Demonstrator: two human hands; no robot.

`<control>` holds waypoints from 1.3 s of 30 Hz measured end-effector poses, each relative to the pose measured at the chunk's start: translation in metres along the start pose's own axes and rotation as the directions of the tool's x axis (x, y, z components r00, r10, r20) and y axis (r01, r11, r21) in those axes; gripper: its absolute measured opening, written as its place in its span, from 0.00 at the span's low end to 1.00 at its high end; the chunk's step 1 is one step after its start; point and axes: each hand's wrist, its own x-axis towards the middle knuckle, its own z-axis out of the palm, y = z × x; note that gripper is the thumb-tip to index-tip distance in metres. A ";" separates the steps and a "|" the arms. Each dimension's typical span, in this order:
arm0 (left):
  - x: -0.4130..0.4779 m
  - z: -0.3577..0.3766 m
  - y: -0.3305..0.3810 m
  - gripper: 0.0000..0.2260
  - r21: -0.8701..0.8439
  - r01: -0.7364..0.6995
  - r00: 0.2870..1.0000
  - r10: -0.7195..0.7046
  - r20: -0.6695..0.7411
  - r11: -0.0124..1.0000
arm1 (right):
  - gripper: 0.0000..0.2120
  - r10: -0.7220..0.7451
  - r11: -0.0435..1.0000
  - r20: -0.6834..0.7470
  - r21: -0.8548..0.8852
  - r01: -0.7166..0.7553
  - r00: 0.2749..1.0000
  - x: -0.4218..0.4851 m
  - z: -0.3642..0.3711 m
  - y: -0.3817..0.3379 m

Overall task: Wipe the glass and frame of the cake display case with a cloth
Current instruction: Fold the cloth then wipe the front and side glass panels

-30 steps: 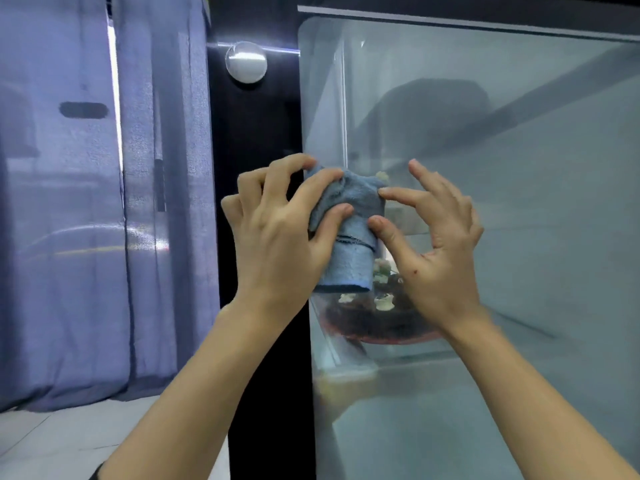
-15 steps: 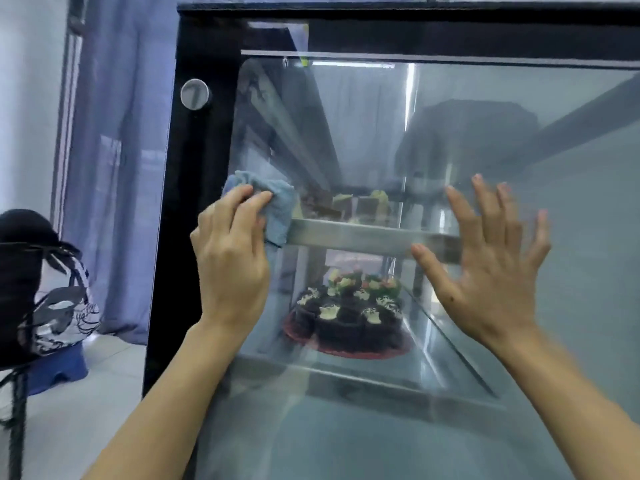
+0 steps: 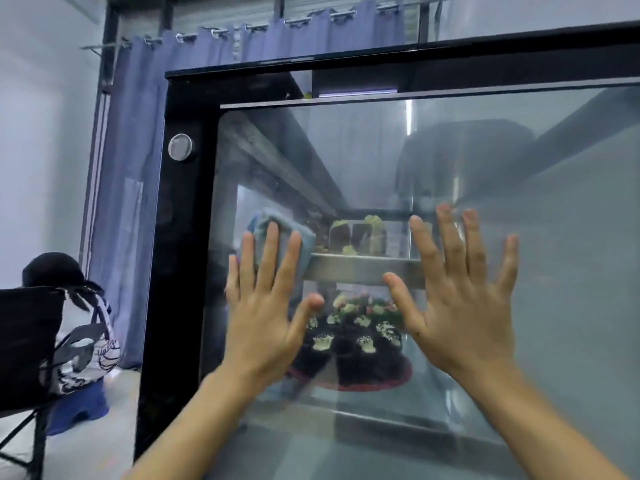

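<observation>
Blue and soft, the cloth (image 3: pixel 294 242) sits flattened under my left hand (image 3: pixel 266 306), whose fingers are spread wide and pressing it against the glass (image 3: pixel 554 271); only its upper edge shows beyond my fingertips. My right hand (image 3: pixel 453 299) is splayed flat beside it, empty, apparently steadying on the pane. I judge the cloth light and limp, likely to bunch or slip on such slick glass, so I would keep the palm broad over its middle. The black frame (image 3: pixel 180 237) stands just left of my left hand, the cake (image 3: pixel 360 341) behind the pane between my hands.
</observation>
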 end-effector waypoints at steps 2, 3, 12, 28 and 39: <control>-0.041 0.007 0.009 0.32 0.060 -0.089 0.994 0.084 0.070 0.994 | 0.33 0.008 0.996 -0.008 0.084 -0.007 1.000 0.001 -0.003 0.001; -0.031 0.005 0.007 0.32 0.060 -0.121 0.989 0.115 0.094 0.991 | 0.32 0.011 0.989 -0.023 0.146 -0.007 1.000 0.001 -0.005 0.003; 0.163 -0.023 0.028 0.31 0.008 -0.071 0.996 0.071 0.049 0.997 | 0.29 0.192 0.971 -0.063 0.157 -0.180 0.979 0.002 -0.046 0.117; 0.194 -0.001 0.146 0.32 0.020 -0.287 0.954 0.284 0.091 0.958 | 0.31 0.217 0.934 -0.066 0.305 -0.188 0.974 -0.053 -0.034 0.152; 0.098 0.028 0.195 0.24 0.019 -0.760 0.646 0.750 0.143 0.650 | 0.26 0.237 0.763 0.087 0.599 -0.241 0.968 -0.075 -0.049 0.162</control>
